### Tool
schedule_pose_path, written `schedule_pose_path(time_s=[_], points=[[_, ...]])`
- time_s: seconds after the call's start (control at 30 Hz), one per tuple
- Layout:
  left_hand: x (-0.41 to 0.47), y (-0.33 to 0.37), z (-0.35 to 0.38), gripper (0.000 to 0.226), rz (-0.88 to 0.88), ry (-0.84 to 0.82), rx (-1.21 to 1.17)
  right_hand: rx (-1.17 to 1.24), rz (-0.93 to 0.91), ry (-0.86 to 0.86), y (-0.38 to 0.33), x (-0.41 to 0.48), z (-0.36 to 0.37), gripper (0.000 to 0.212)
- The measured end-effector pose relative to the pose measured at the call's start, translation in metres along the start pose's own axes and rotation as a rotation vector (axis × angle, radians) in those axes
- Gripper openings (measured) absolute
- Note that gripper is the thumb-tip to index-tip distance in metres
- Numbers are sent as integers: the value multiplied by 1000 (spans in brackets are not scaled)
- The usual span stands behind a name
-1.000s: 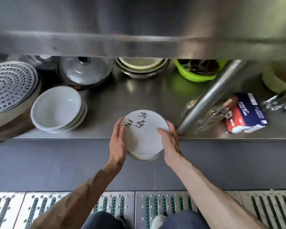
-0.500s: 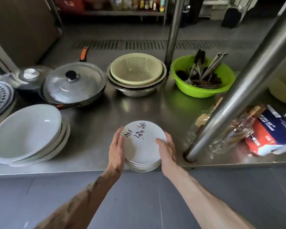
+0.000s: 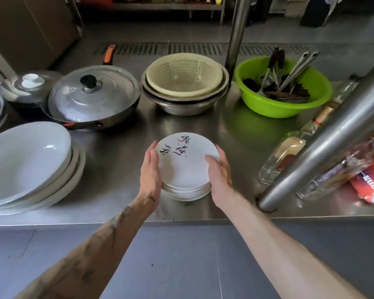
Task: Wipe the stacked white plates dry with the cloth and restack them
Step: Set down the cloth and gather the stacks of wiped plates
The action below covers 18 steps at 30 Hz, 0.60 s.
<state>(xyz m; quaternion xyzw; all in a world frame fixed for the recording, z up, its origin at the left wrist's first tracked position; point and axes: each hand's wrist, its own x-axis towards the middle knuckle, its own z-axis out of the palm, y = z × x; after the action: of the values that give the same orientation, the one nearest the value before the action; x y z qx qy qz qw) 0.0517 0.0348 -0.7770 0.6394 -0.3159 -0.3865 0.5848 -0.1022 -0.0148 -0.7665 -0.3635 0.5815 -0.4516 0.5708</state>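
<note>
I grip plate stack point(image 3: 187, 167): left hand point(image 3: 150, 170), right hand point(image 3: 220, 172) curled round opposite rims; even support, presumably against slippage.

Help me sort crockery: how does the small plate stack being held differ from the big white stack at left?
The small stack has brush lettering on top; the big stack is plain. The small stack is narrower and shallower than the big stack. The left hand and right hand grip the small stack; the big stack stands untouched. Both are white.
</note>
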Motion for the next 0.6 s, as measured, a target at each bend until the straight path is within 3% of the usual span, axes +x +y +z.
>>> schedule_pose_path(time_s=[0.2, 0.3, 0.6], points=[[11, 6, -3, 47, 51, 13, 239, -57, 24, -20, -6, 11, 3, 47], [8, 13, -9, 53, 41, -4, 335, -146, 56, -40, -13, 5, -1, 57], [-39, 90, -36, 61, 93, -248, 844, -626, 11, -210, -84, -60, -13, 68]])
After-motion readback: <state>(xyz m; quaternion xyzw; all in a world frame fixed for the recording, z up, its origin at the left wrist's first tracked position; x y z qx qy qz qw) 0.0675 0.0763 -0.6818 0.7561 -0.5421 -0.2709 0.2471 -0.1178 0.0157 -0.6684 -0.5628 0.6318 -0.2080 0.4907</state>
